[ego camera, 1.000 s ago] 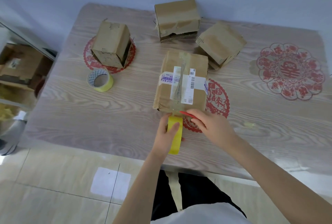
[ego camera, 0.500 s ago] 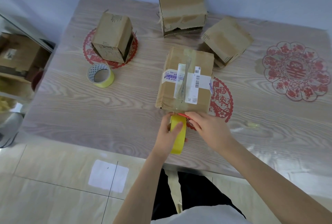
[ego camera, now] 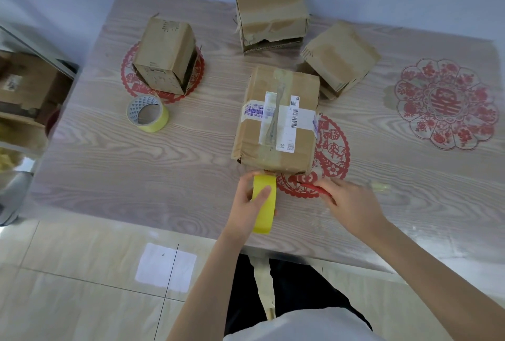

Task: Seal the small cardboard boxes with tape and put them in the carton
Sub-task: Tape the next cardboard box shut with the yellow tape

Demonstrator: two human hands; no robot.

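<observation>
A labelled cardboard box [ego camera: 276,122] lies in the middle of the table, with clear tape running along its top. My left hand [ego camera: 250,204] grips a yellow tape roll [ego camera: 263,204] upright just in front of the box's near edge. My right hand [ego camera: 349,204] holds a thin red tool [ego camera: 311,187] to the right of the roll, apart from the box. Three more small cardboard boxes stand behind: one at the left [ego camera: 164,56], one at the back [ego camera: 270,16], one at the right [ego camera: 338,57].
A second tape roll [ego camera: 147,113] lies flat left of centre on the wooden table [ego camera: 136,176]. Red paper-cut decals mark the tabletop [ego camera: 445,102]. A cardboard carton [ego camera: 24,86] sits on the floor beyond the table's left edge. Tiled floor lies below.
My right hand has drawn away to the right from the box's near edge with the red tool. My left hand keeps its grip on the yellow roll.
</observation>
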